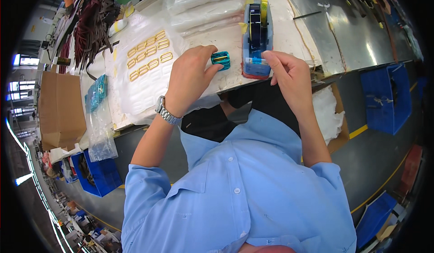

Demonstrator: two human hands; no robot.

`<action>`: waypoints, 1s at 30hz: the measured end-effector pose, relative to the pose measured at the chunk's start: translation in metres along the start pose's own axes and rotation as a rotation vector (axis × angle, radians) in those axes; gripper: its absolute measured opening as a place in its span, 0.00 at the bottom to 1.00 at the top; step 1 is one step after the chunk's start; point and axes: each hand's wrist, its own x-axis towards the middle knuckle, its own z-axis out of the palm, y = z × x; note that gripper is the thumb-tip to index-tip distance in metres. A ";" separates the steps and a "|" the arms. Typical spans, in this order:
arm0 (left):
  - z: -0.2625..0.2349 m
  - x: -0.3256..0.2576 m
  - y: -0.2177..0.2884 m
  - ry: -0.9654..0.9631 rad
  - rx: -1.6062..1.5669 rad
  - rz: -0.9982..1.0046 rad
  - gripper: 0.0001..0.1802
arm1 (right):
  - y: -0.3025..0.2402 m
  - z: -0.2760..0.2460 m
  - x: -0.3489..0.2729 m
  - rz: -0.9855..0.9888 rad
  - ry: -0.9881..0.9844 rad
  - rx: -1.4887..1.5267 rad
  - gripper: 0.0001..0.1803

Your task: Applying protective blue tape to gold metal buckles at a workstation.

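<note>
My left hand (192, 72) is closed by thumb and fingers on a gold buckle in teal film (221, 58), just above the white tabletop. To its right stands a blue tape dispenser (247, 36) carrying a dark blue roll and a yellow one. At the dispenser's front, my right hand (289, 74) pinches the end of the bluish tape (257, 61) between thumb and forefinger. Several bare gold buckles (150, 49) lie in rows on white padded sheeting, left of my left hand.
Stacked clear plastic packs (203, 13) lie at the back. A bag of teal pieces (96, 94) hangs over the table's left edge beside a cardboard box (61, 108). Dark straps (95, 27) are heaped at the far left. A blue bin (388, 99) stands on the right.
</note>
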 end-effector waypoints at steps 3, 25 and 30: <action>0.004 -0.002 -0.002 0.056 -0.021 0.027 0.22 | -0.002 0.002 0.009 0.060 -0.042 -0.065 0.19; 0.030 0.000 -0.019 -0.024 -0.121 0.093 0.42 | 0.019 0.015 0.022 0.007 -0.038 0.079 0.16; 0.041 0.021 -0.033 0.056 -0.124 0.114 0.41 | 0.014 0.016 0.017 0.031 0.004 0.118 0.15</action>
